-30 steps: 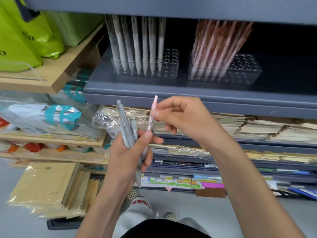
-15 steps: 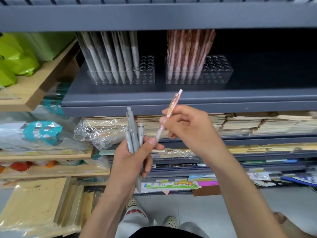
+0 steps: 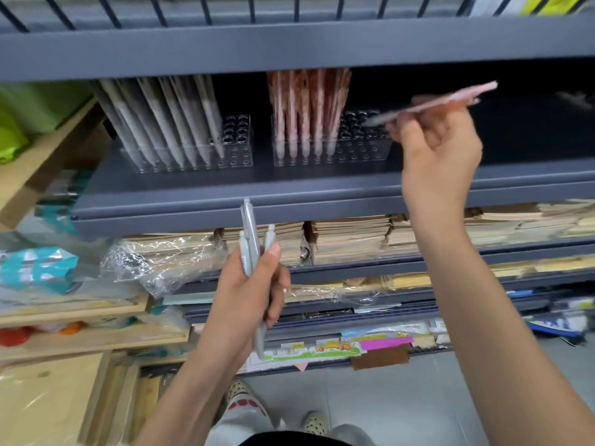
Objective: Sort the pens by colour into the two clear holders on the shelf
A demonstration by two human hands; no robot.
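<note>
Pinching a pink pen [image 3: 450, 99] in curled fingers, R hand [image 3: 441, 149] sits 2 o'clock by pink-pen holder [image 3: 367, 149]; L hand [image 3: 248, 294], 7 o'clock, grips grey pens [image 3: 251, 233].

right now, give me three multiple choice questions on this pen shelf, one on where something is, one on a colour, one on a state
1. Where is the pink pen?
A) on the floor
B) in the right hand, up by the right holder
C) in a bag

2. What colour are the pens in the left hand?
A) grey
B) green
C) black

3. How full is the right holder?
A) full
B) empty
C) partly filled

Answers:
1 B, the fingers pinch it in the air near that holder.
2 A, the bodies above the thumb are grey.
3 C, pink pens stand at its left and bare holes show at its right.
</note>
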